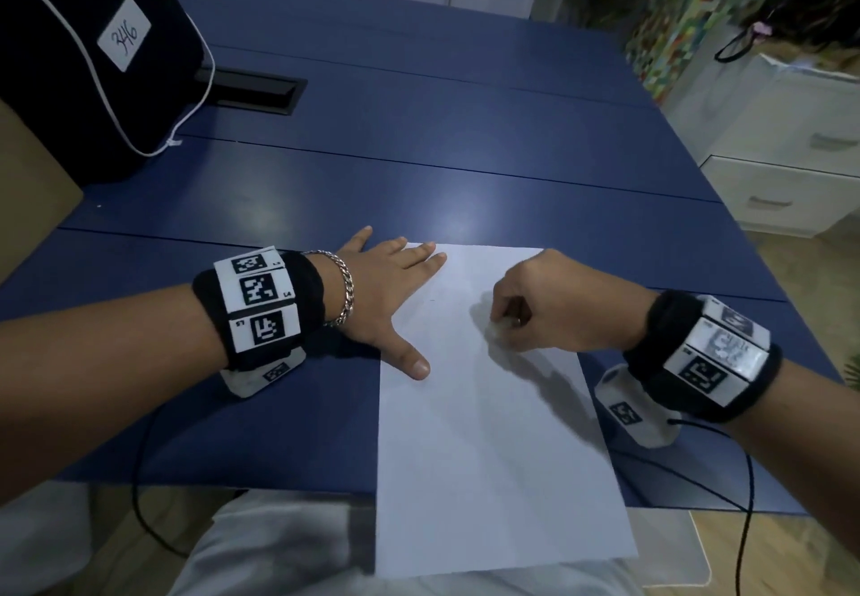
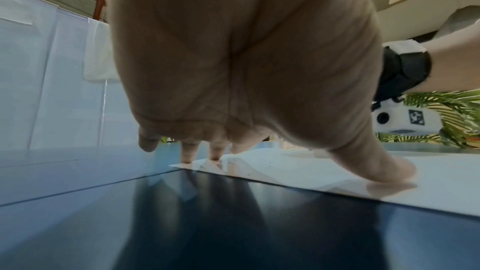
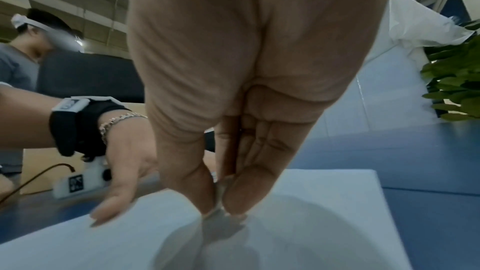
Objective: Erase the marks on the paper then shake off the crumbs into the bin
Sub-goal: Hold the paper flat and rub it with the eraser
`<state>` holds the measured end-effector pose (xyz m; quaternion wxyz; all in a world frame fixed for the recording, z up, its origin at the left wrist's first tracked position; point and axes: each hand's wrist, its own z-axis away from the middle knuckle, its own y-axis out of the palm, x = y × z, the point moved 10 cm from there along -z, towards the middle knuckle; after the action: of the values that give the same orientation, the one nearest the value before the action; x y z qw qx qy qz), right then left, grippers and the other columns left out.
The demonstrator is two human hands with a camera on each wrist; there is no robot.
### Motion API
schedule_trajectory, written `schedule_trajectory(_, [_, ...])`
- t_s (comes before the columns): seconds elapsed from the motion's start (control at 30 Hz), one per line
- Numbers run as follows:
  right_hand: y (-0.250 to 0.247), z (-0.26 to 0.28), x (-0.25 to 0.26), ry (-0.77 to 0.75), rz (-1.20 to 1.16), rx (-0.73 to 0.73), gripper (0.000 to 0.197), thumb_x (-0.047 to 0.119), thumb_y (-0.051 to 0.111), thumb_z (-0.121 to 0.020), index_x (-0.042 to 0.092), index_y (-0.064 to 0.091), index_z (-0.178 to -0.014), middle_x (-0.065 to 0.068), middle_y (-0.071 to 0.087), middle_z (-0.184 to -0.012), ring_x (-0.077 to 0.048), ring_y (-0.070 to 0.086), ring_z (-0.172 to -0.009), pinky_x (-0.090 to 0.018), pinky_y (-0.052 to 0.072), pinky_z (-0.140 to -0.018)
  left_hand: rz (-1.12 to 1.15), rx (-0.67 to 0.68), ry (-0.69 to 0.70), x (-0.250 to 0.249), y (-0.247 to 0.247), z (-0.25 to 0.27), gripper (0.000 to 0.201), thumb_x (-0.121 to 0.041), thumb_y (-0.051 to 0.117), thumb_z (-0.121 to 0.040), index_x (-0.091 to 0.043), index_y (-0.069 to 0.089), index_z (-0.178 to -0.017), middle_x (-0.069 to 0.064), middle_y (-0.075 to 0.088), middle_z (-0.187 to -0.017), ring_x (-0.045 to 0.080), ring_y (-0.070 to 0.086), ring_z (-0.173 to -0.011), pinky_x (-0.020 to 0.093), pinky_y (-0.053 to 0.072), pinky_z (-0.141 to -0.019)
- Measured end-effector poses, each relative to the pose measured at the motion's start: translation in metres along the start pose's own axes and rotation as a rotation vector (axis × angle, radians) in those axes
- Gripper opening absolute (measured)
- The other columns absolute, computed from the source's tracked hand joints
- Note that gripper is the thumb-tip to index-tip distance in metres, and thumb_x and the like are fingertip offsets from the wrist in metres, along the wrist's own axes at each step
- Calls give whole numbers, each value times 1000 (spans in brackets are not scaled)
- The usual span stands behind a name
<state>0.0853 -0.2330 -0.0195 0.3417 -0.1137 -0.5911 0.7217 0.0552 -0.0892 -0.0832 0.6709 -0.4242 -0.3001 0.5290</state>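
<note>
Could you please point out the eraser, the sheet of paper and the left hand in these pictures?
eraser [image 3: 217, 204]: right wrist view, its edge pinched between thumb and finger.
paper [image 1: 488, 456]: head view, bare middle of the sheet.
left hand [image 1: 381, 288]: head view, back of the hand, flat on the paper's edge.

Right hand [image 3: 221, 202] pinching a small eraser [image 3: 217, 194] against the paper [image 3: 311, 223]; left hand [image 3: 124, 174] flat beside it

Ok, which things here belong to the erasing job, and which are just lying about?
In the job:
- paper, pressed flat by the left hand
- eraser, pinched in the right hand

Lying about:
- black bag with a tag
- white drawers
- plant

No bin in view.
</note>
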Motion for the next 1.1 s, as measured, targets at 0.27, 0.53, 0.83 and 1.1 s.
schedule_trajectory(0.27, [-13,-1,-28,94,-3,-49,7,21,73,-81,23,76,-87,9,71,-81,-9,66,-75,-37,59,-72,18,-276,93,-14,-29,27,75,-85,61,-78,-33,59,-132,-8,45,-126,17,46,-116,32,38,-104])
schedule_trajectory(0.53, [-8,-20,11,-9,-10,-43,7,28,73,-82,28,69,-88,10,71,-84,-8,62,-74,-24,53,-70,18,5,69,0,-5,-1,127,-94,60,-67,-46,-9,-163,-15,-17,-172,30,-14,-160,62,-1,-126])
schedule_trajectory(0.83, [16,-16,50,-107,51,-3,30,29,71,-79,36,46,-62,14,54,-68,-3,47,-60,-24,41,-62,-65,0,58,4,-6,-8,137,-104,52,-57,-45,-13,-162,-17,-15,-172,34,-14,-160,72,-9,-120])
schedule_trajectory(1.1, [9,-25,42,-64,105,-45,14,32,66,-77,20,63,-70,1,67,-74,-21,60,-68,-39,54,-67,-72,-8,49,4,-9,-9,138,-104,51,-56,-44,-15,-162,-15,-14,-173,34,-13,-160,72,-9,-120])
